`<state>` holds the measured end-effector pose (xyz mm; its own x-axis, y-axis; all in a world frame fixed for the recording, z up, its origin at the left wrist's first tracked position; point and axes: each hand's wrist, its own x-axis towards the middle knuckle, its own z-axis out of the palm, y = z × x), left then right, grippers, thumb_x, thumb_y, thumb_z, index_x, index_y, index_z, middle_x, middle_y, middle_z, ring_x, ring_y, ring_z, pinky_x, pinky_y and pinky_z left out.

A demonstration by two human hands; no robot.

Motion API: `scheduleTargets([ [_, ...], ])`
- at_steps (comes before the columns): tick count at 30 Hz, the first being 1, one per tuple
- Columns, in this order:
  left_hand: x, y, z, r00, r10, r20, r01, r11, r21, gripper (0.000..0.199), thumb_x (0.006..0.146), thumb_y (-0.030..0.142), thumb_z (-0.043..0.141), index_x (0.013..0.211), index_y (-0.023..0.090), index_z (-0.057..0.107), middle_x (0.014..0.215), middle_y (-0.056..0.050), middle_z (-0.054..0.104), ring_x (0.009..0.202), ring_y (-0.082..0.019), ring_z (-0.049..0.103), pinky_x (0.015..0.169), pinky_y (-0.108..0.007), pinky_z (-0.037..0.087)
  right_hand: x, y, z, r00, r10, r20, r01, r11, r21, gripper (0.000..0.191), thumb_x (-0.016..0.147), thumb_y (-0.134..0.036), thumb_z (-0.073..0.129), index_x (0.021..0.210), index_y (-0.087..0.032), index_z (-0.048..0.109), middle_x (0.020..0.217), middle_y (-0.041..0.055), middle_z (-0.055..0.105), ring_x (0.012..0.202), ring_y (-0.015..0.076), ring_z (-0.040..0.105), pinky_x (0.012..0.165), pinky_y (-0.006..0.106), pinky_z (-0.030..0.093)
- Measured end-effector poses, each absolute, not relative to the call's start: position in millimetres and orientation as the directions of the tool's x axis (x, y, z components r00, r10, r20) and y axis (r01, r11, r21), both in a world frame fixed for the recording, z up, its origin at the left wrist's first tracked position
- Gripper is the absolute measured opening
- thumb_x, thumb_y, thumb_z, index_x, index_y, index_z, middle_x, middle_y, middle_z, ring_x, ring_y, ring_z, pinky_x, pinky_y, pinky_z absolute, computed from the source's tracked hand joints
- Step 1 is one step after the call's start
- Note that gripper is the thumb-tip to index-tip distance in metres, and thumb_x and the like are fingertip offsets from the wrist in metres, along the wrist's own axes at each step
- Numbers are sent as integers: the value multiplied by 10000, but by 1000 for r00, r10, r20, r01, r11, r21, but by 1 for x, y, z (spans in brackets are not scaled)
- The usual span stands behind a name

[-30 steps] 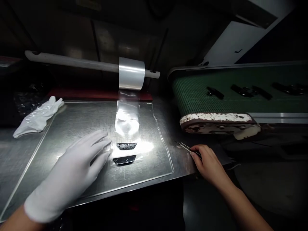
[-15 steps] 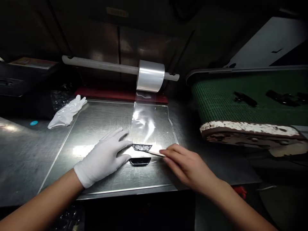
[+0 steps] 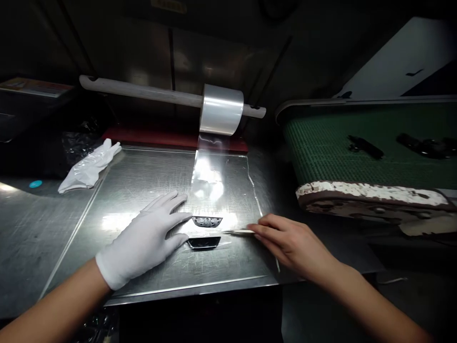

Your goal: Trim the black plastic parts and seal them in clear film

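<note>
My left hand (image 3: 144, 240), in a white glove, lies with fingers spread on the metal plate (image 3: 150, 178). Its index fingertip meets the left end of a small black trapezoid part (image 3: 207, 222), whose detailed side faces up. The thumb tip touches the left end of a smooth, glossy black part (image 3: 204, 243) just below. In my bare right hand (image 3: 285, 238) is a thin, pale, pointed tool (image 3: 241, 232), pinched in the fingers, its tip between the right ends of the two parts. Clear film (image 3: 209, 176) runs down the plate towards the upper part.
A roll of clear film (image 3: 222, 109) sits on a pale rod (image 3: 143, 90) at the back. A white glove (image 3: 89, 166) lies to the left, near a blue dot (image 3: 35, 184). To the right, a green conveyor belt (image 3: 321, 143) carries several black parts (image 3: 366, 146).
My right hand has drawn the tool back to the right, its tip leaving the upper part's lower edge. The left hand stays at both parts. The view has shifted slightly.
</note>
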<state>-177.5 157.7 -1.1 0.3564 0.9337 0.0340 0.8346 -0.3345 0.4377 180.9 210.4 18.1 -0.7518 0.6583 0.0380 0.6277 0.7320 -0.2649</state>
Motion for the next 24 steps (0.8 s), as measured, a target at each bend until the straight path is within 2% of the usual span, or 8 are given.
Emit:
scheduleTargets([
  [4, -176, 157, 5, 353, 933, 73, 820, -346, 457, 379, 981, 433, 619, 1330, 293, 669, 1617, -91, 476, 1487, -332, 439, 1175, -545, 457, 267, 197, 5, -608, 791, 68, 758, 604, -248, 300, 1066, -326, 534, 1296, -301, 725, 1134, 63, 713, 941, 205, 712, 782, 303, 561],
  [7, -162, 152, 18, 387, 913, 132, 784, -401, 473, 274, 987, 354, 606, 1219, 259, 716, 1411, -108, 631, 1304, -316, 585, 1062, -486, 540, 309, 185, -17, -448, 878, 170, 856, 476, -203, 314, 1062, -376, 526, 1268, -279, 742, 1133, 76, 718, 997, 248, 711, 827, 355, 570],
  [10, -139, 146, 29, 522, 849, 82, 775, -512, 370, 212, 995, 313, 580, 1114, 256, 746, 1116, -97, 730, 1038, -299, 671, 892, -454, 581, 321, 177, -38, -341, 902, 264, 898, 396, -192, 345, 1057, -397, 509, 1242, -234, 750, 1068, 114, 699, 1003, 305, 680, 869, 452, 556],
  [13, -120, 143, 33, 579, 815, 29, 784, -566, 256, 268, 1040, 258, 479, 1089, 235, 741, 967, -95, 744, 862, -274, 677, 831, -451, 565, 311, 173, -43, -302, 894, 330, 898, 383, -216, 344, 1050, -373, 523, 1278, -210, 721, 1108, 139, 669, 1055, 334, 641, 924, 505, 532],
  [16, -112, 142, 33, 574, 818, 28, 797, -566, 211, 322, 1063, 226, 413, 1085, 227, 734, 937, -90, 745, 838, -271, 682, 843, -455, 551, 278, 168, -32, -319, 864, 391, 862, 435, -259, 318, 1049, -301, 522, 1288, -187, 698, 1152, 156, 641, 1091, 336, 601, 963, 527, 509],
  [19, -111, 138, 31, 574, 818, 27, 805, -570, 168, 323, 1067, 218, 406, 1123, 231, 723, 945, -87, 737, 852, -267, 680, 821, -434, 540, 225, 163, -18, -447, 809, 381, 764, 567, -308, 312, 1036, -204, 523, 1292, -203, 701, 1154, 134, 640, 1085, 291, 582, 936, 455, 523],
  [21, -111, 135, 28, 560, 828, 30, 819, -558, 134, 323, 1066, 206, 398, 1122, 211, 716, 939, -98, 724, 835, -269, 662, 777, -429, 526, 185, 162, -13, -553, 755, 352, 681, 653, -332, 346, 1015, -154, 553, 1305, -255, 713, 1112, 97, 653, 1041, 254, 579, 887, 391, 526],
  [24, -111, 129, 19, 530, 847, 37, 841, -531, 104, 304, 1066, 205, 400, 1070, 177, 702, 926, -115, 703, 818, -286, 627, 740, -450, 496, 141, 166, -14, -634, 706, 316, 618, 708, -341, 356, 984, -105, 604, 1239, -298, 760, 987, 64, 651, 936, 227, 565, 829, 365, 499],
])
